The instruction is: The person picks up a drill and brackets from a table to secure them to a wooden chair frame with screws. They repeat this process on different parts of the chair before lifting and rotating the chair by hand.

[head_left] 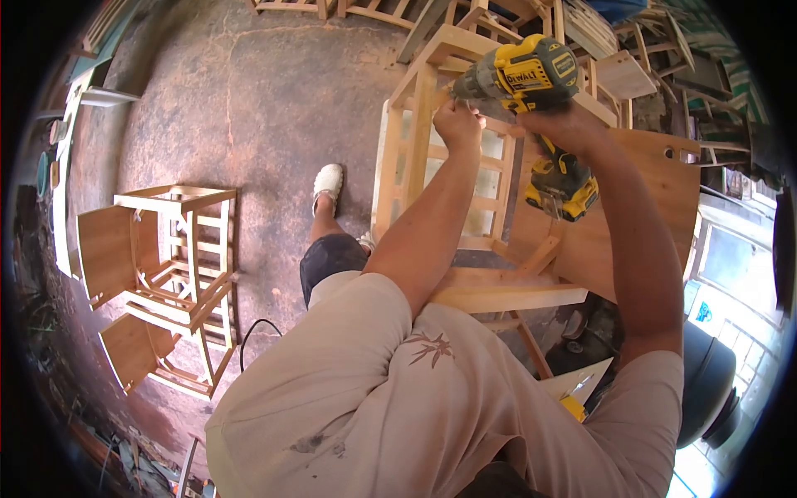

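My right hand (564,126) is wrapped round the grip of a yellow and black cordless drill (527,76), its battery hanging below the wrist. The drill's front end points left at the upper part of a pale wooden frame (423,116). Close beside the drill's tip is my left hand (458,123), its fingers bent together at the wood; whatever they pinch is too small to make out. A wide wooden panel (631,207) joins the frame on the right, and a thick wooden rail (506,290) crosses near my body.
Two wooden chairs (178,249) lie on the floor at the left, near a thin black cable (249,332). More wooden frames (378,10) are along the top edge. A black rounded object (706,382) stands at the lower right. My shoe (329,181) rests on the concrete floor.
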{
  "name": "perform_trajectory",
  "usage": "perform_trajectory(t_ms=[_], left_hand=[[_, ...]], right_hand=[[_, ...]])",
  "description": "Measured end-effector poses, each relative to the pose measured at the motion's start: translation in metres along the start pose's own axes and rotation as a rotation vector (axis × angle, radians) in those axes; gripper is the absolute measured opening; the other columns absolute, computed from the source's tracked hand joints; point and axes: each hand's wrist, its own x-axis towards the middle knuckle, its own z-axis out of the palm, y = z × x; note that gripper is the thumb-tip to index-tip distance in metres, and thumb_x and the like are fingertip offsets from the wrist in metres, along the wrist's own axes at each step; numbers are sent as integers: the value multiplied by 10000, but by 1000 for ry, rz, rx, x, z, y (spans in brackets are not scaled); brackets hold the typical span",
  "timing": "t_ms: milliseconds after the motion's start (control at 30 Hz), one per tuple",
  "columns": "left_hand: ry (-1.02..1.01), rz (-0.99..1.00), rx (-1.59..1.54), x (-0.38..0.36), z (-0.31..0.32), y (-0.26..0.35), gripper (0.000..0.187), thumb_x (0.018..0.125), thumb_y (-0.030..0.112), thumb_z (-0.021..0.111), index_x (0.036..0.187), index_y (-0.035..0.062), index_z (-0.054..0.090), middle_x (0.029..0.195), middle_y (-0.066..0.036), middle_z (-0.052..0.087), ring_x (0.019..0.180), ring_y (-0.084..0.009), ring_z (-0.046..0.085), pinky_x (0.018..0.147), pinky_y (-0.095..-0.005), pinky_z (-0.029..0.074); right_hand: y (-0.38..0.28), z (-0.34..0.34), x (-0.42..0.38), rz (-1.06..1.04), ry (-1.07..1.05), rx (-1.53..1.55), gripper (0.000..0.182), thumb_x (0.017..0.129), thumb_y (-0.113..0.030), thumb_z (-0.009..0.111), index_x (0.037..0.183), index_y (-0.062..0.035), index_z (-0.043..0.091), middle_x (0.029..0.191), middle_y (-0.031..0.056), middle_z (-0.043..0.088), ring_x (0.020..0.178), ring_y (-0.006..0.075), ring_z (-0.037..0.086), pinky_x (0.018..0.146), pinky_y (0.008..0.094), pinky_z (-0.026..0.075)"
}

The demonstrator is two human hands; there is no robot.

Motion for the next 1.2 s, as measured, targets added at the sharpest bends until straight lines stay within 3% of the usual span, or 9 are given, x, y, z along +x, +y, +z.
perform_trajectory(t_ms=[100, 200, 400, 467, 900, 1200], left_hand=[[-6, 23, 14, 0, -4, -3, 262, 946, 89, 524, 710, -19, 487, 657, -56, 489, 469, -126, 427, 413, -284, 368], [-7, 55, 49, -1, -4, -6, 264, 945, 82, 516, 703, -21, 493, 649, -59, 494, 462, -128, 433, 408, -281, 365], [2, 58, 25, 1, -6, -6, 257, 939, 69, 494, 703, -31, 516, 625, -67, 519, 451, -135, 466, 401, -277, 383], [5, 85, 56, 1, -7, -10, 259, 934, 70, 491, 698, -33, 522, 603, -70, 534, 447, -141, 492, 398, -280, 404], [10, 57, 41, -8, -7, -3, 207, 917, 31, 480, 729, -44, 522, 674, -94, 553, 481, -152, 510, 428, -288, 433], [-1, 92, 58, -2, -7, -11, 195, 920, 62, 492, 755, -33, 535, 681, -101, 580, 501, -159, 566, 455, -276, 485]], right_hand=[[1, -2, 12, 9, -51, -105, 236, 741, -209, 614, 844, 2, 612, 636, 71, 578, 501, 145, 542, 471, 307, 438], [4, -9, 19, 71, -142, -121, 240, 782, -253, 675, 888, -44, 622, 653, 17, 555, 512, 115, 514, 475, 282, 408], [1, -1, 17, -6, -68, -209, 215, 785, -232, 675, 866, -40, 619, 635, 13, 546, 508, 114, 514, 468, 285, 430], [-2, 4, 14, 90, -38, -104, 211, 789, -229, 673, 861, -38, 620, 635, 14, 550, 504, 117, 514, 460, 288, 430], [-7, 7, 21, 82, -42, -201, 204, 788, -221, 675, 854, -34, 626, 638, 29, 567, 496, 122, 511, 457, 284, 410], [-8, 5, 27, 192, -77, -164, 173, 802, -209, 679, 811, -52, 607, 590, 22, 533, 461, 124, 482, 436, 286, 390]])
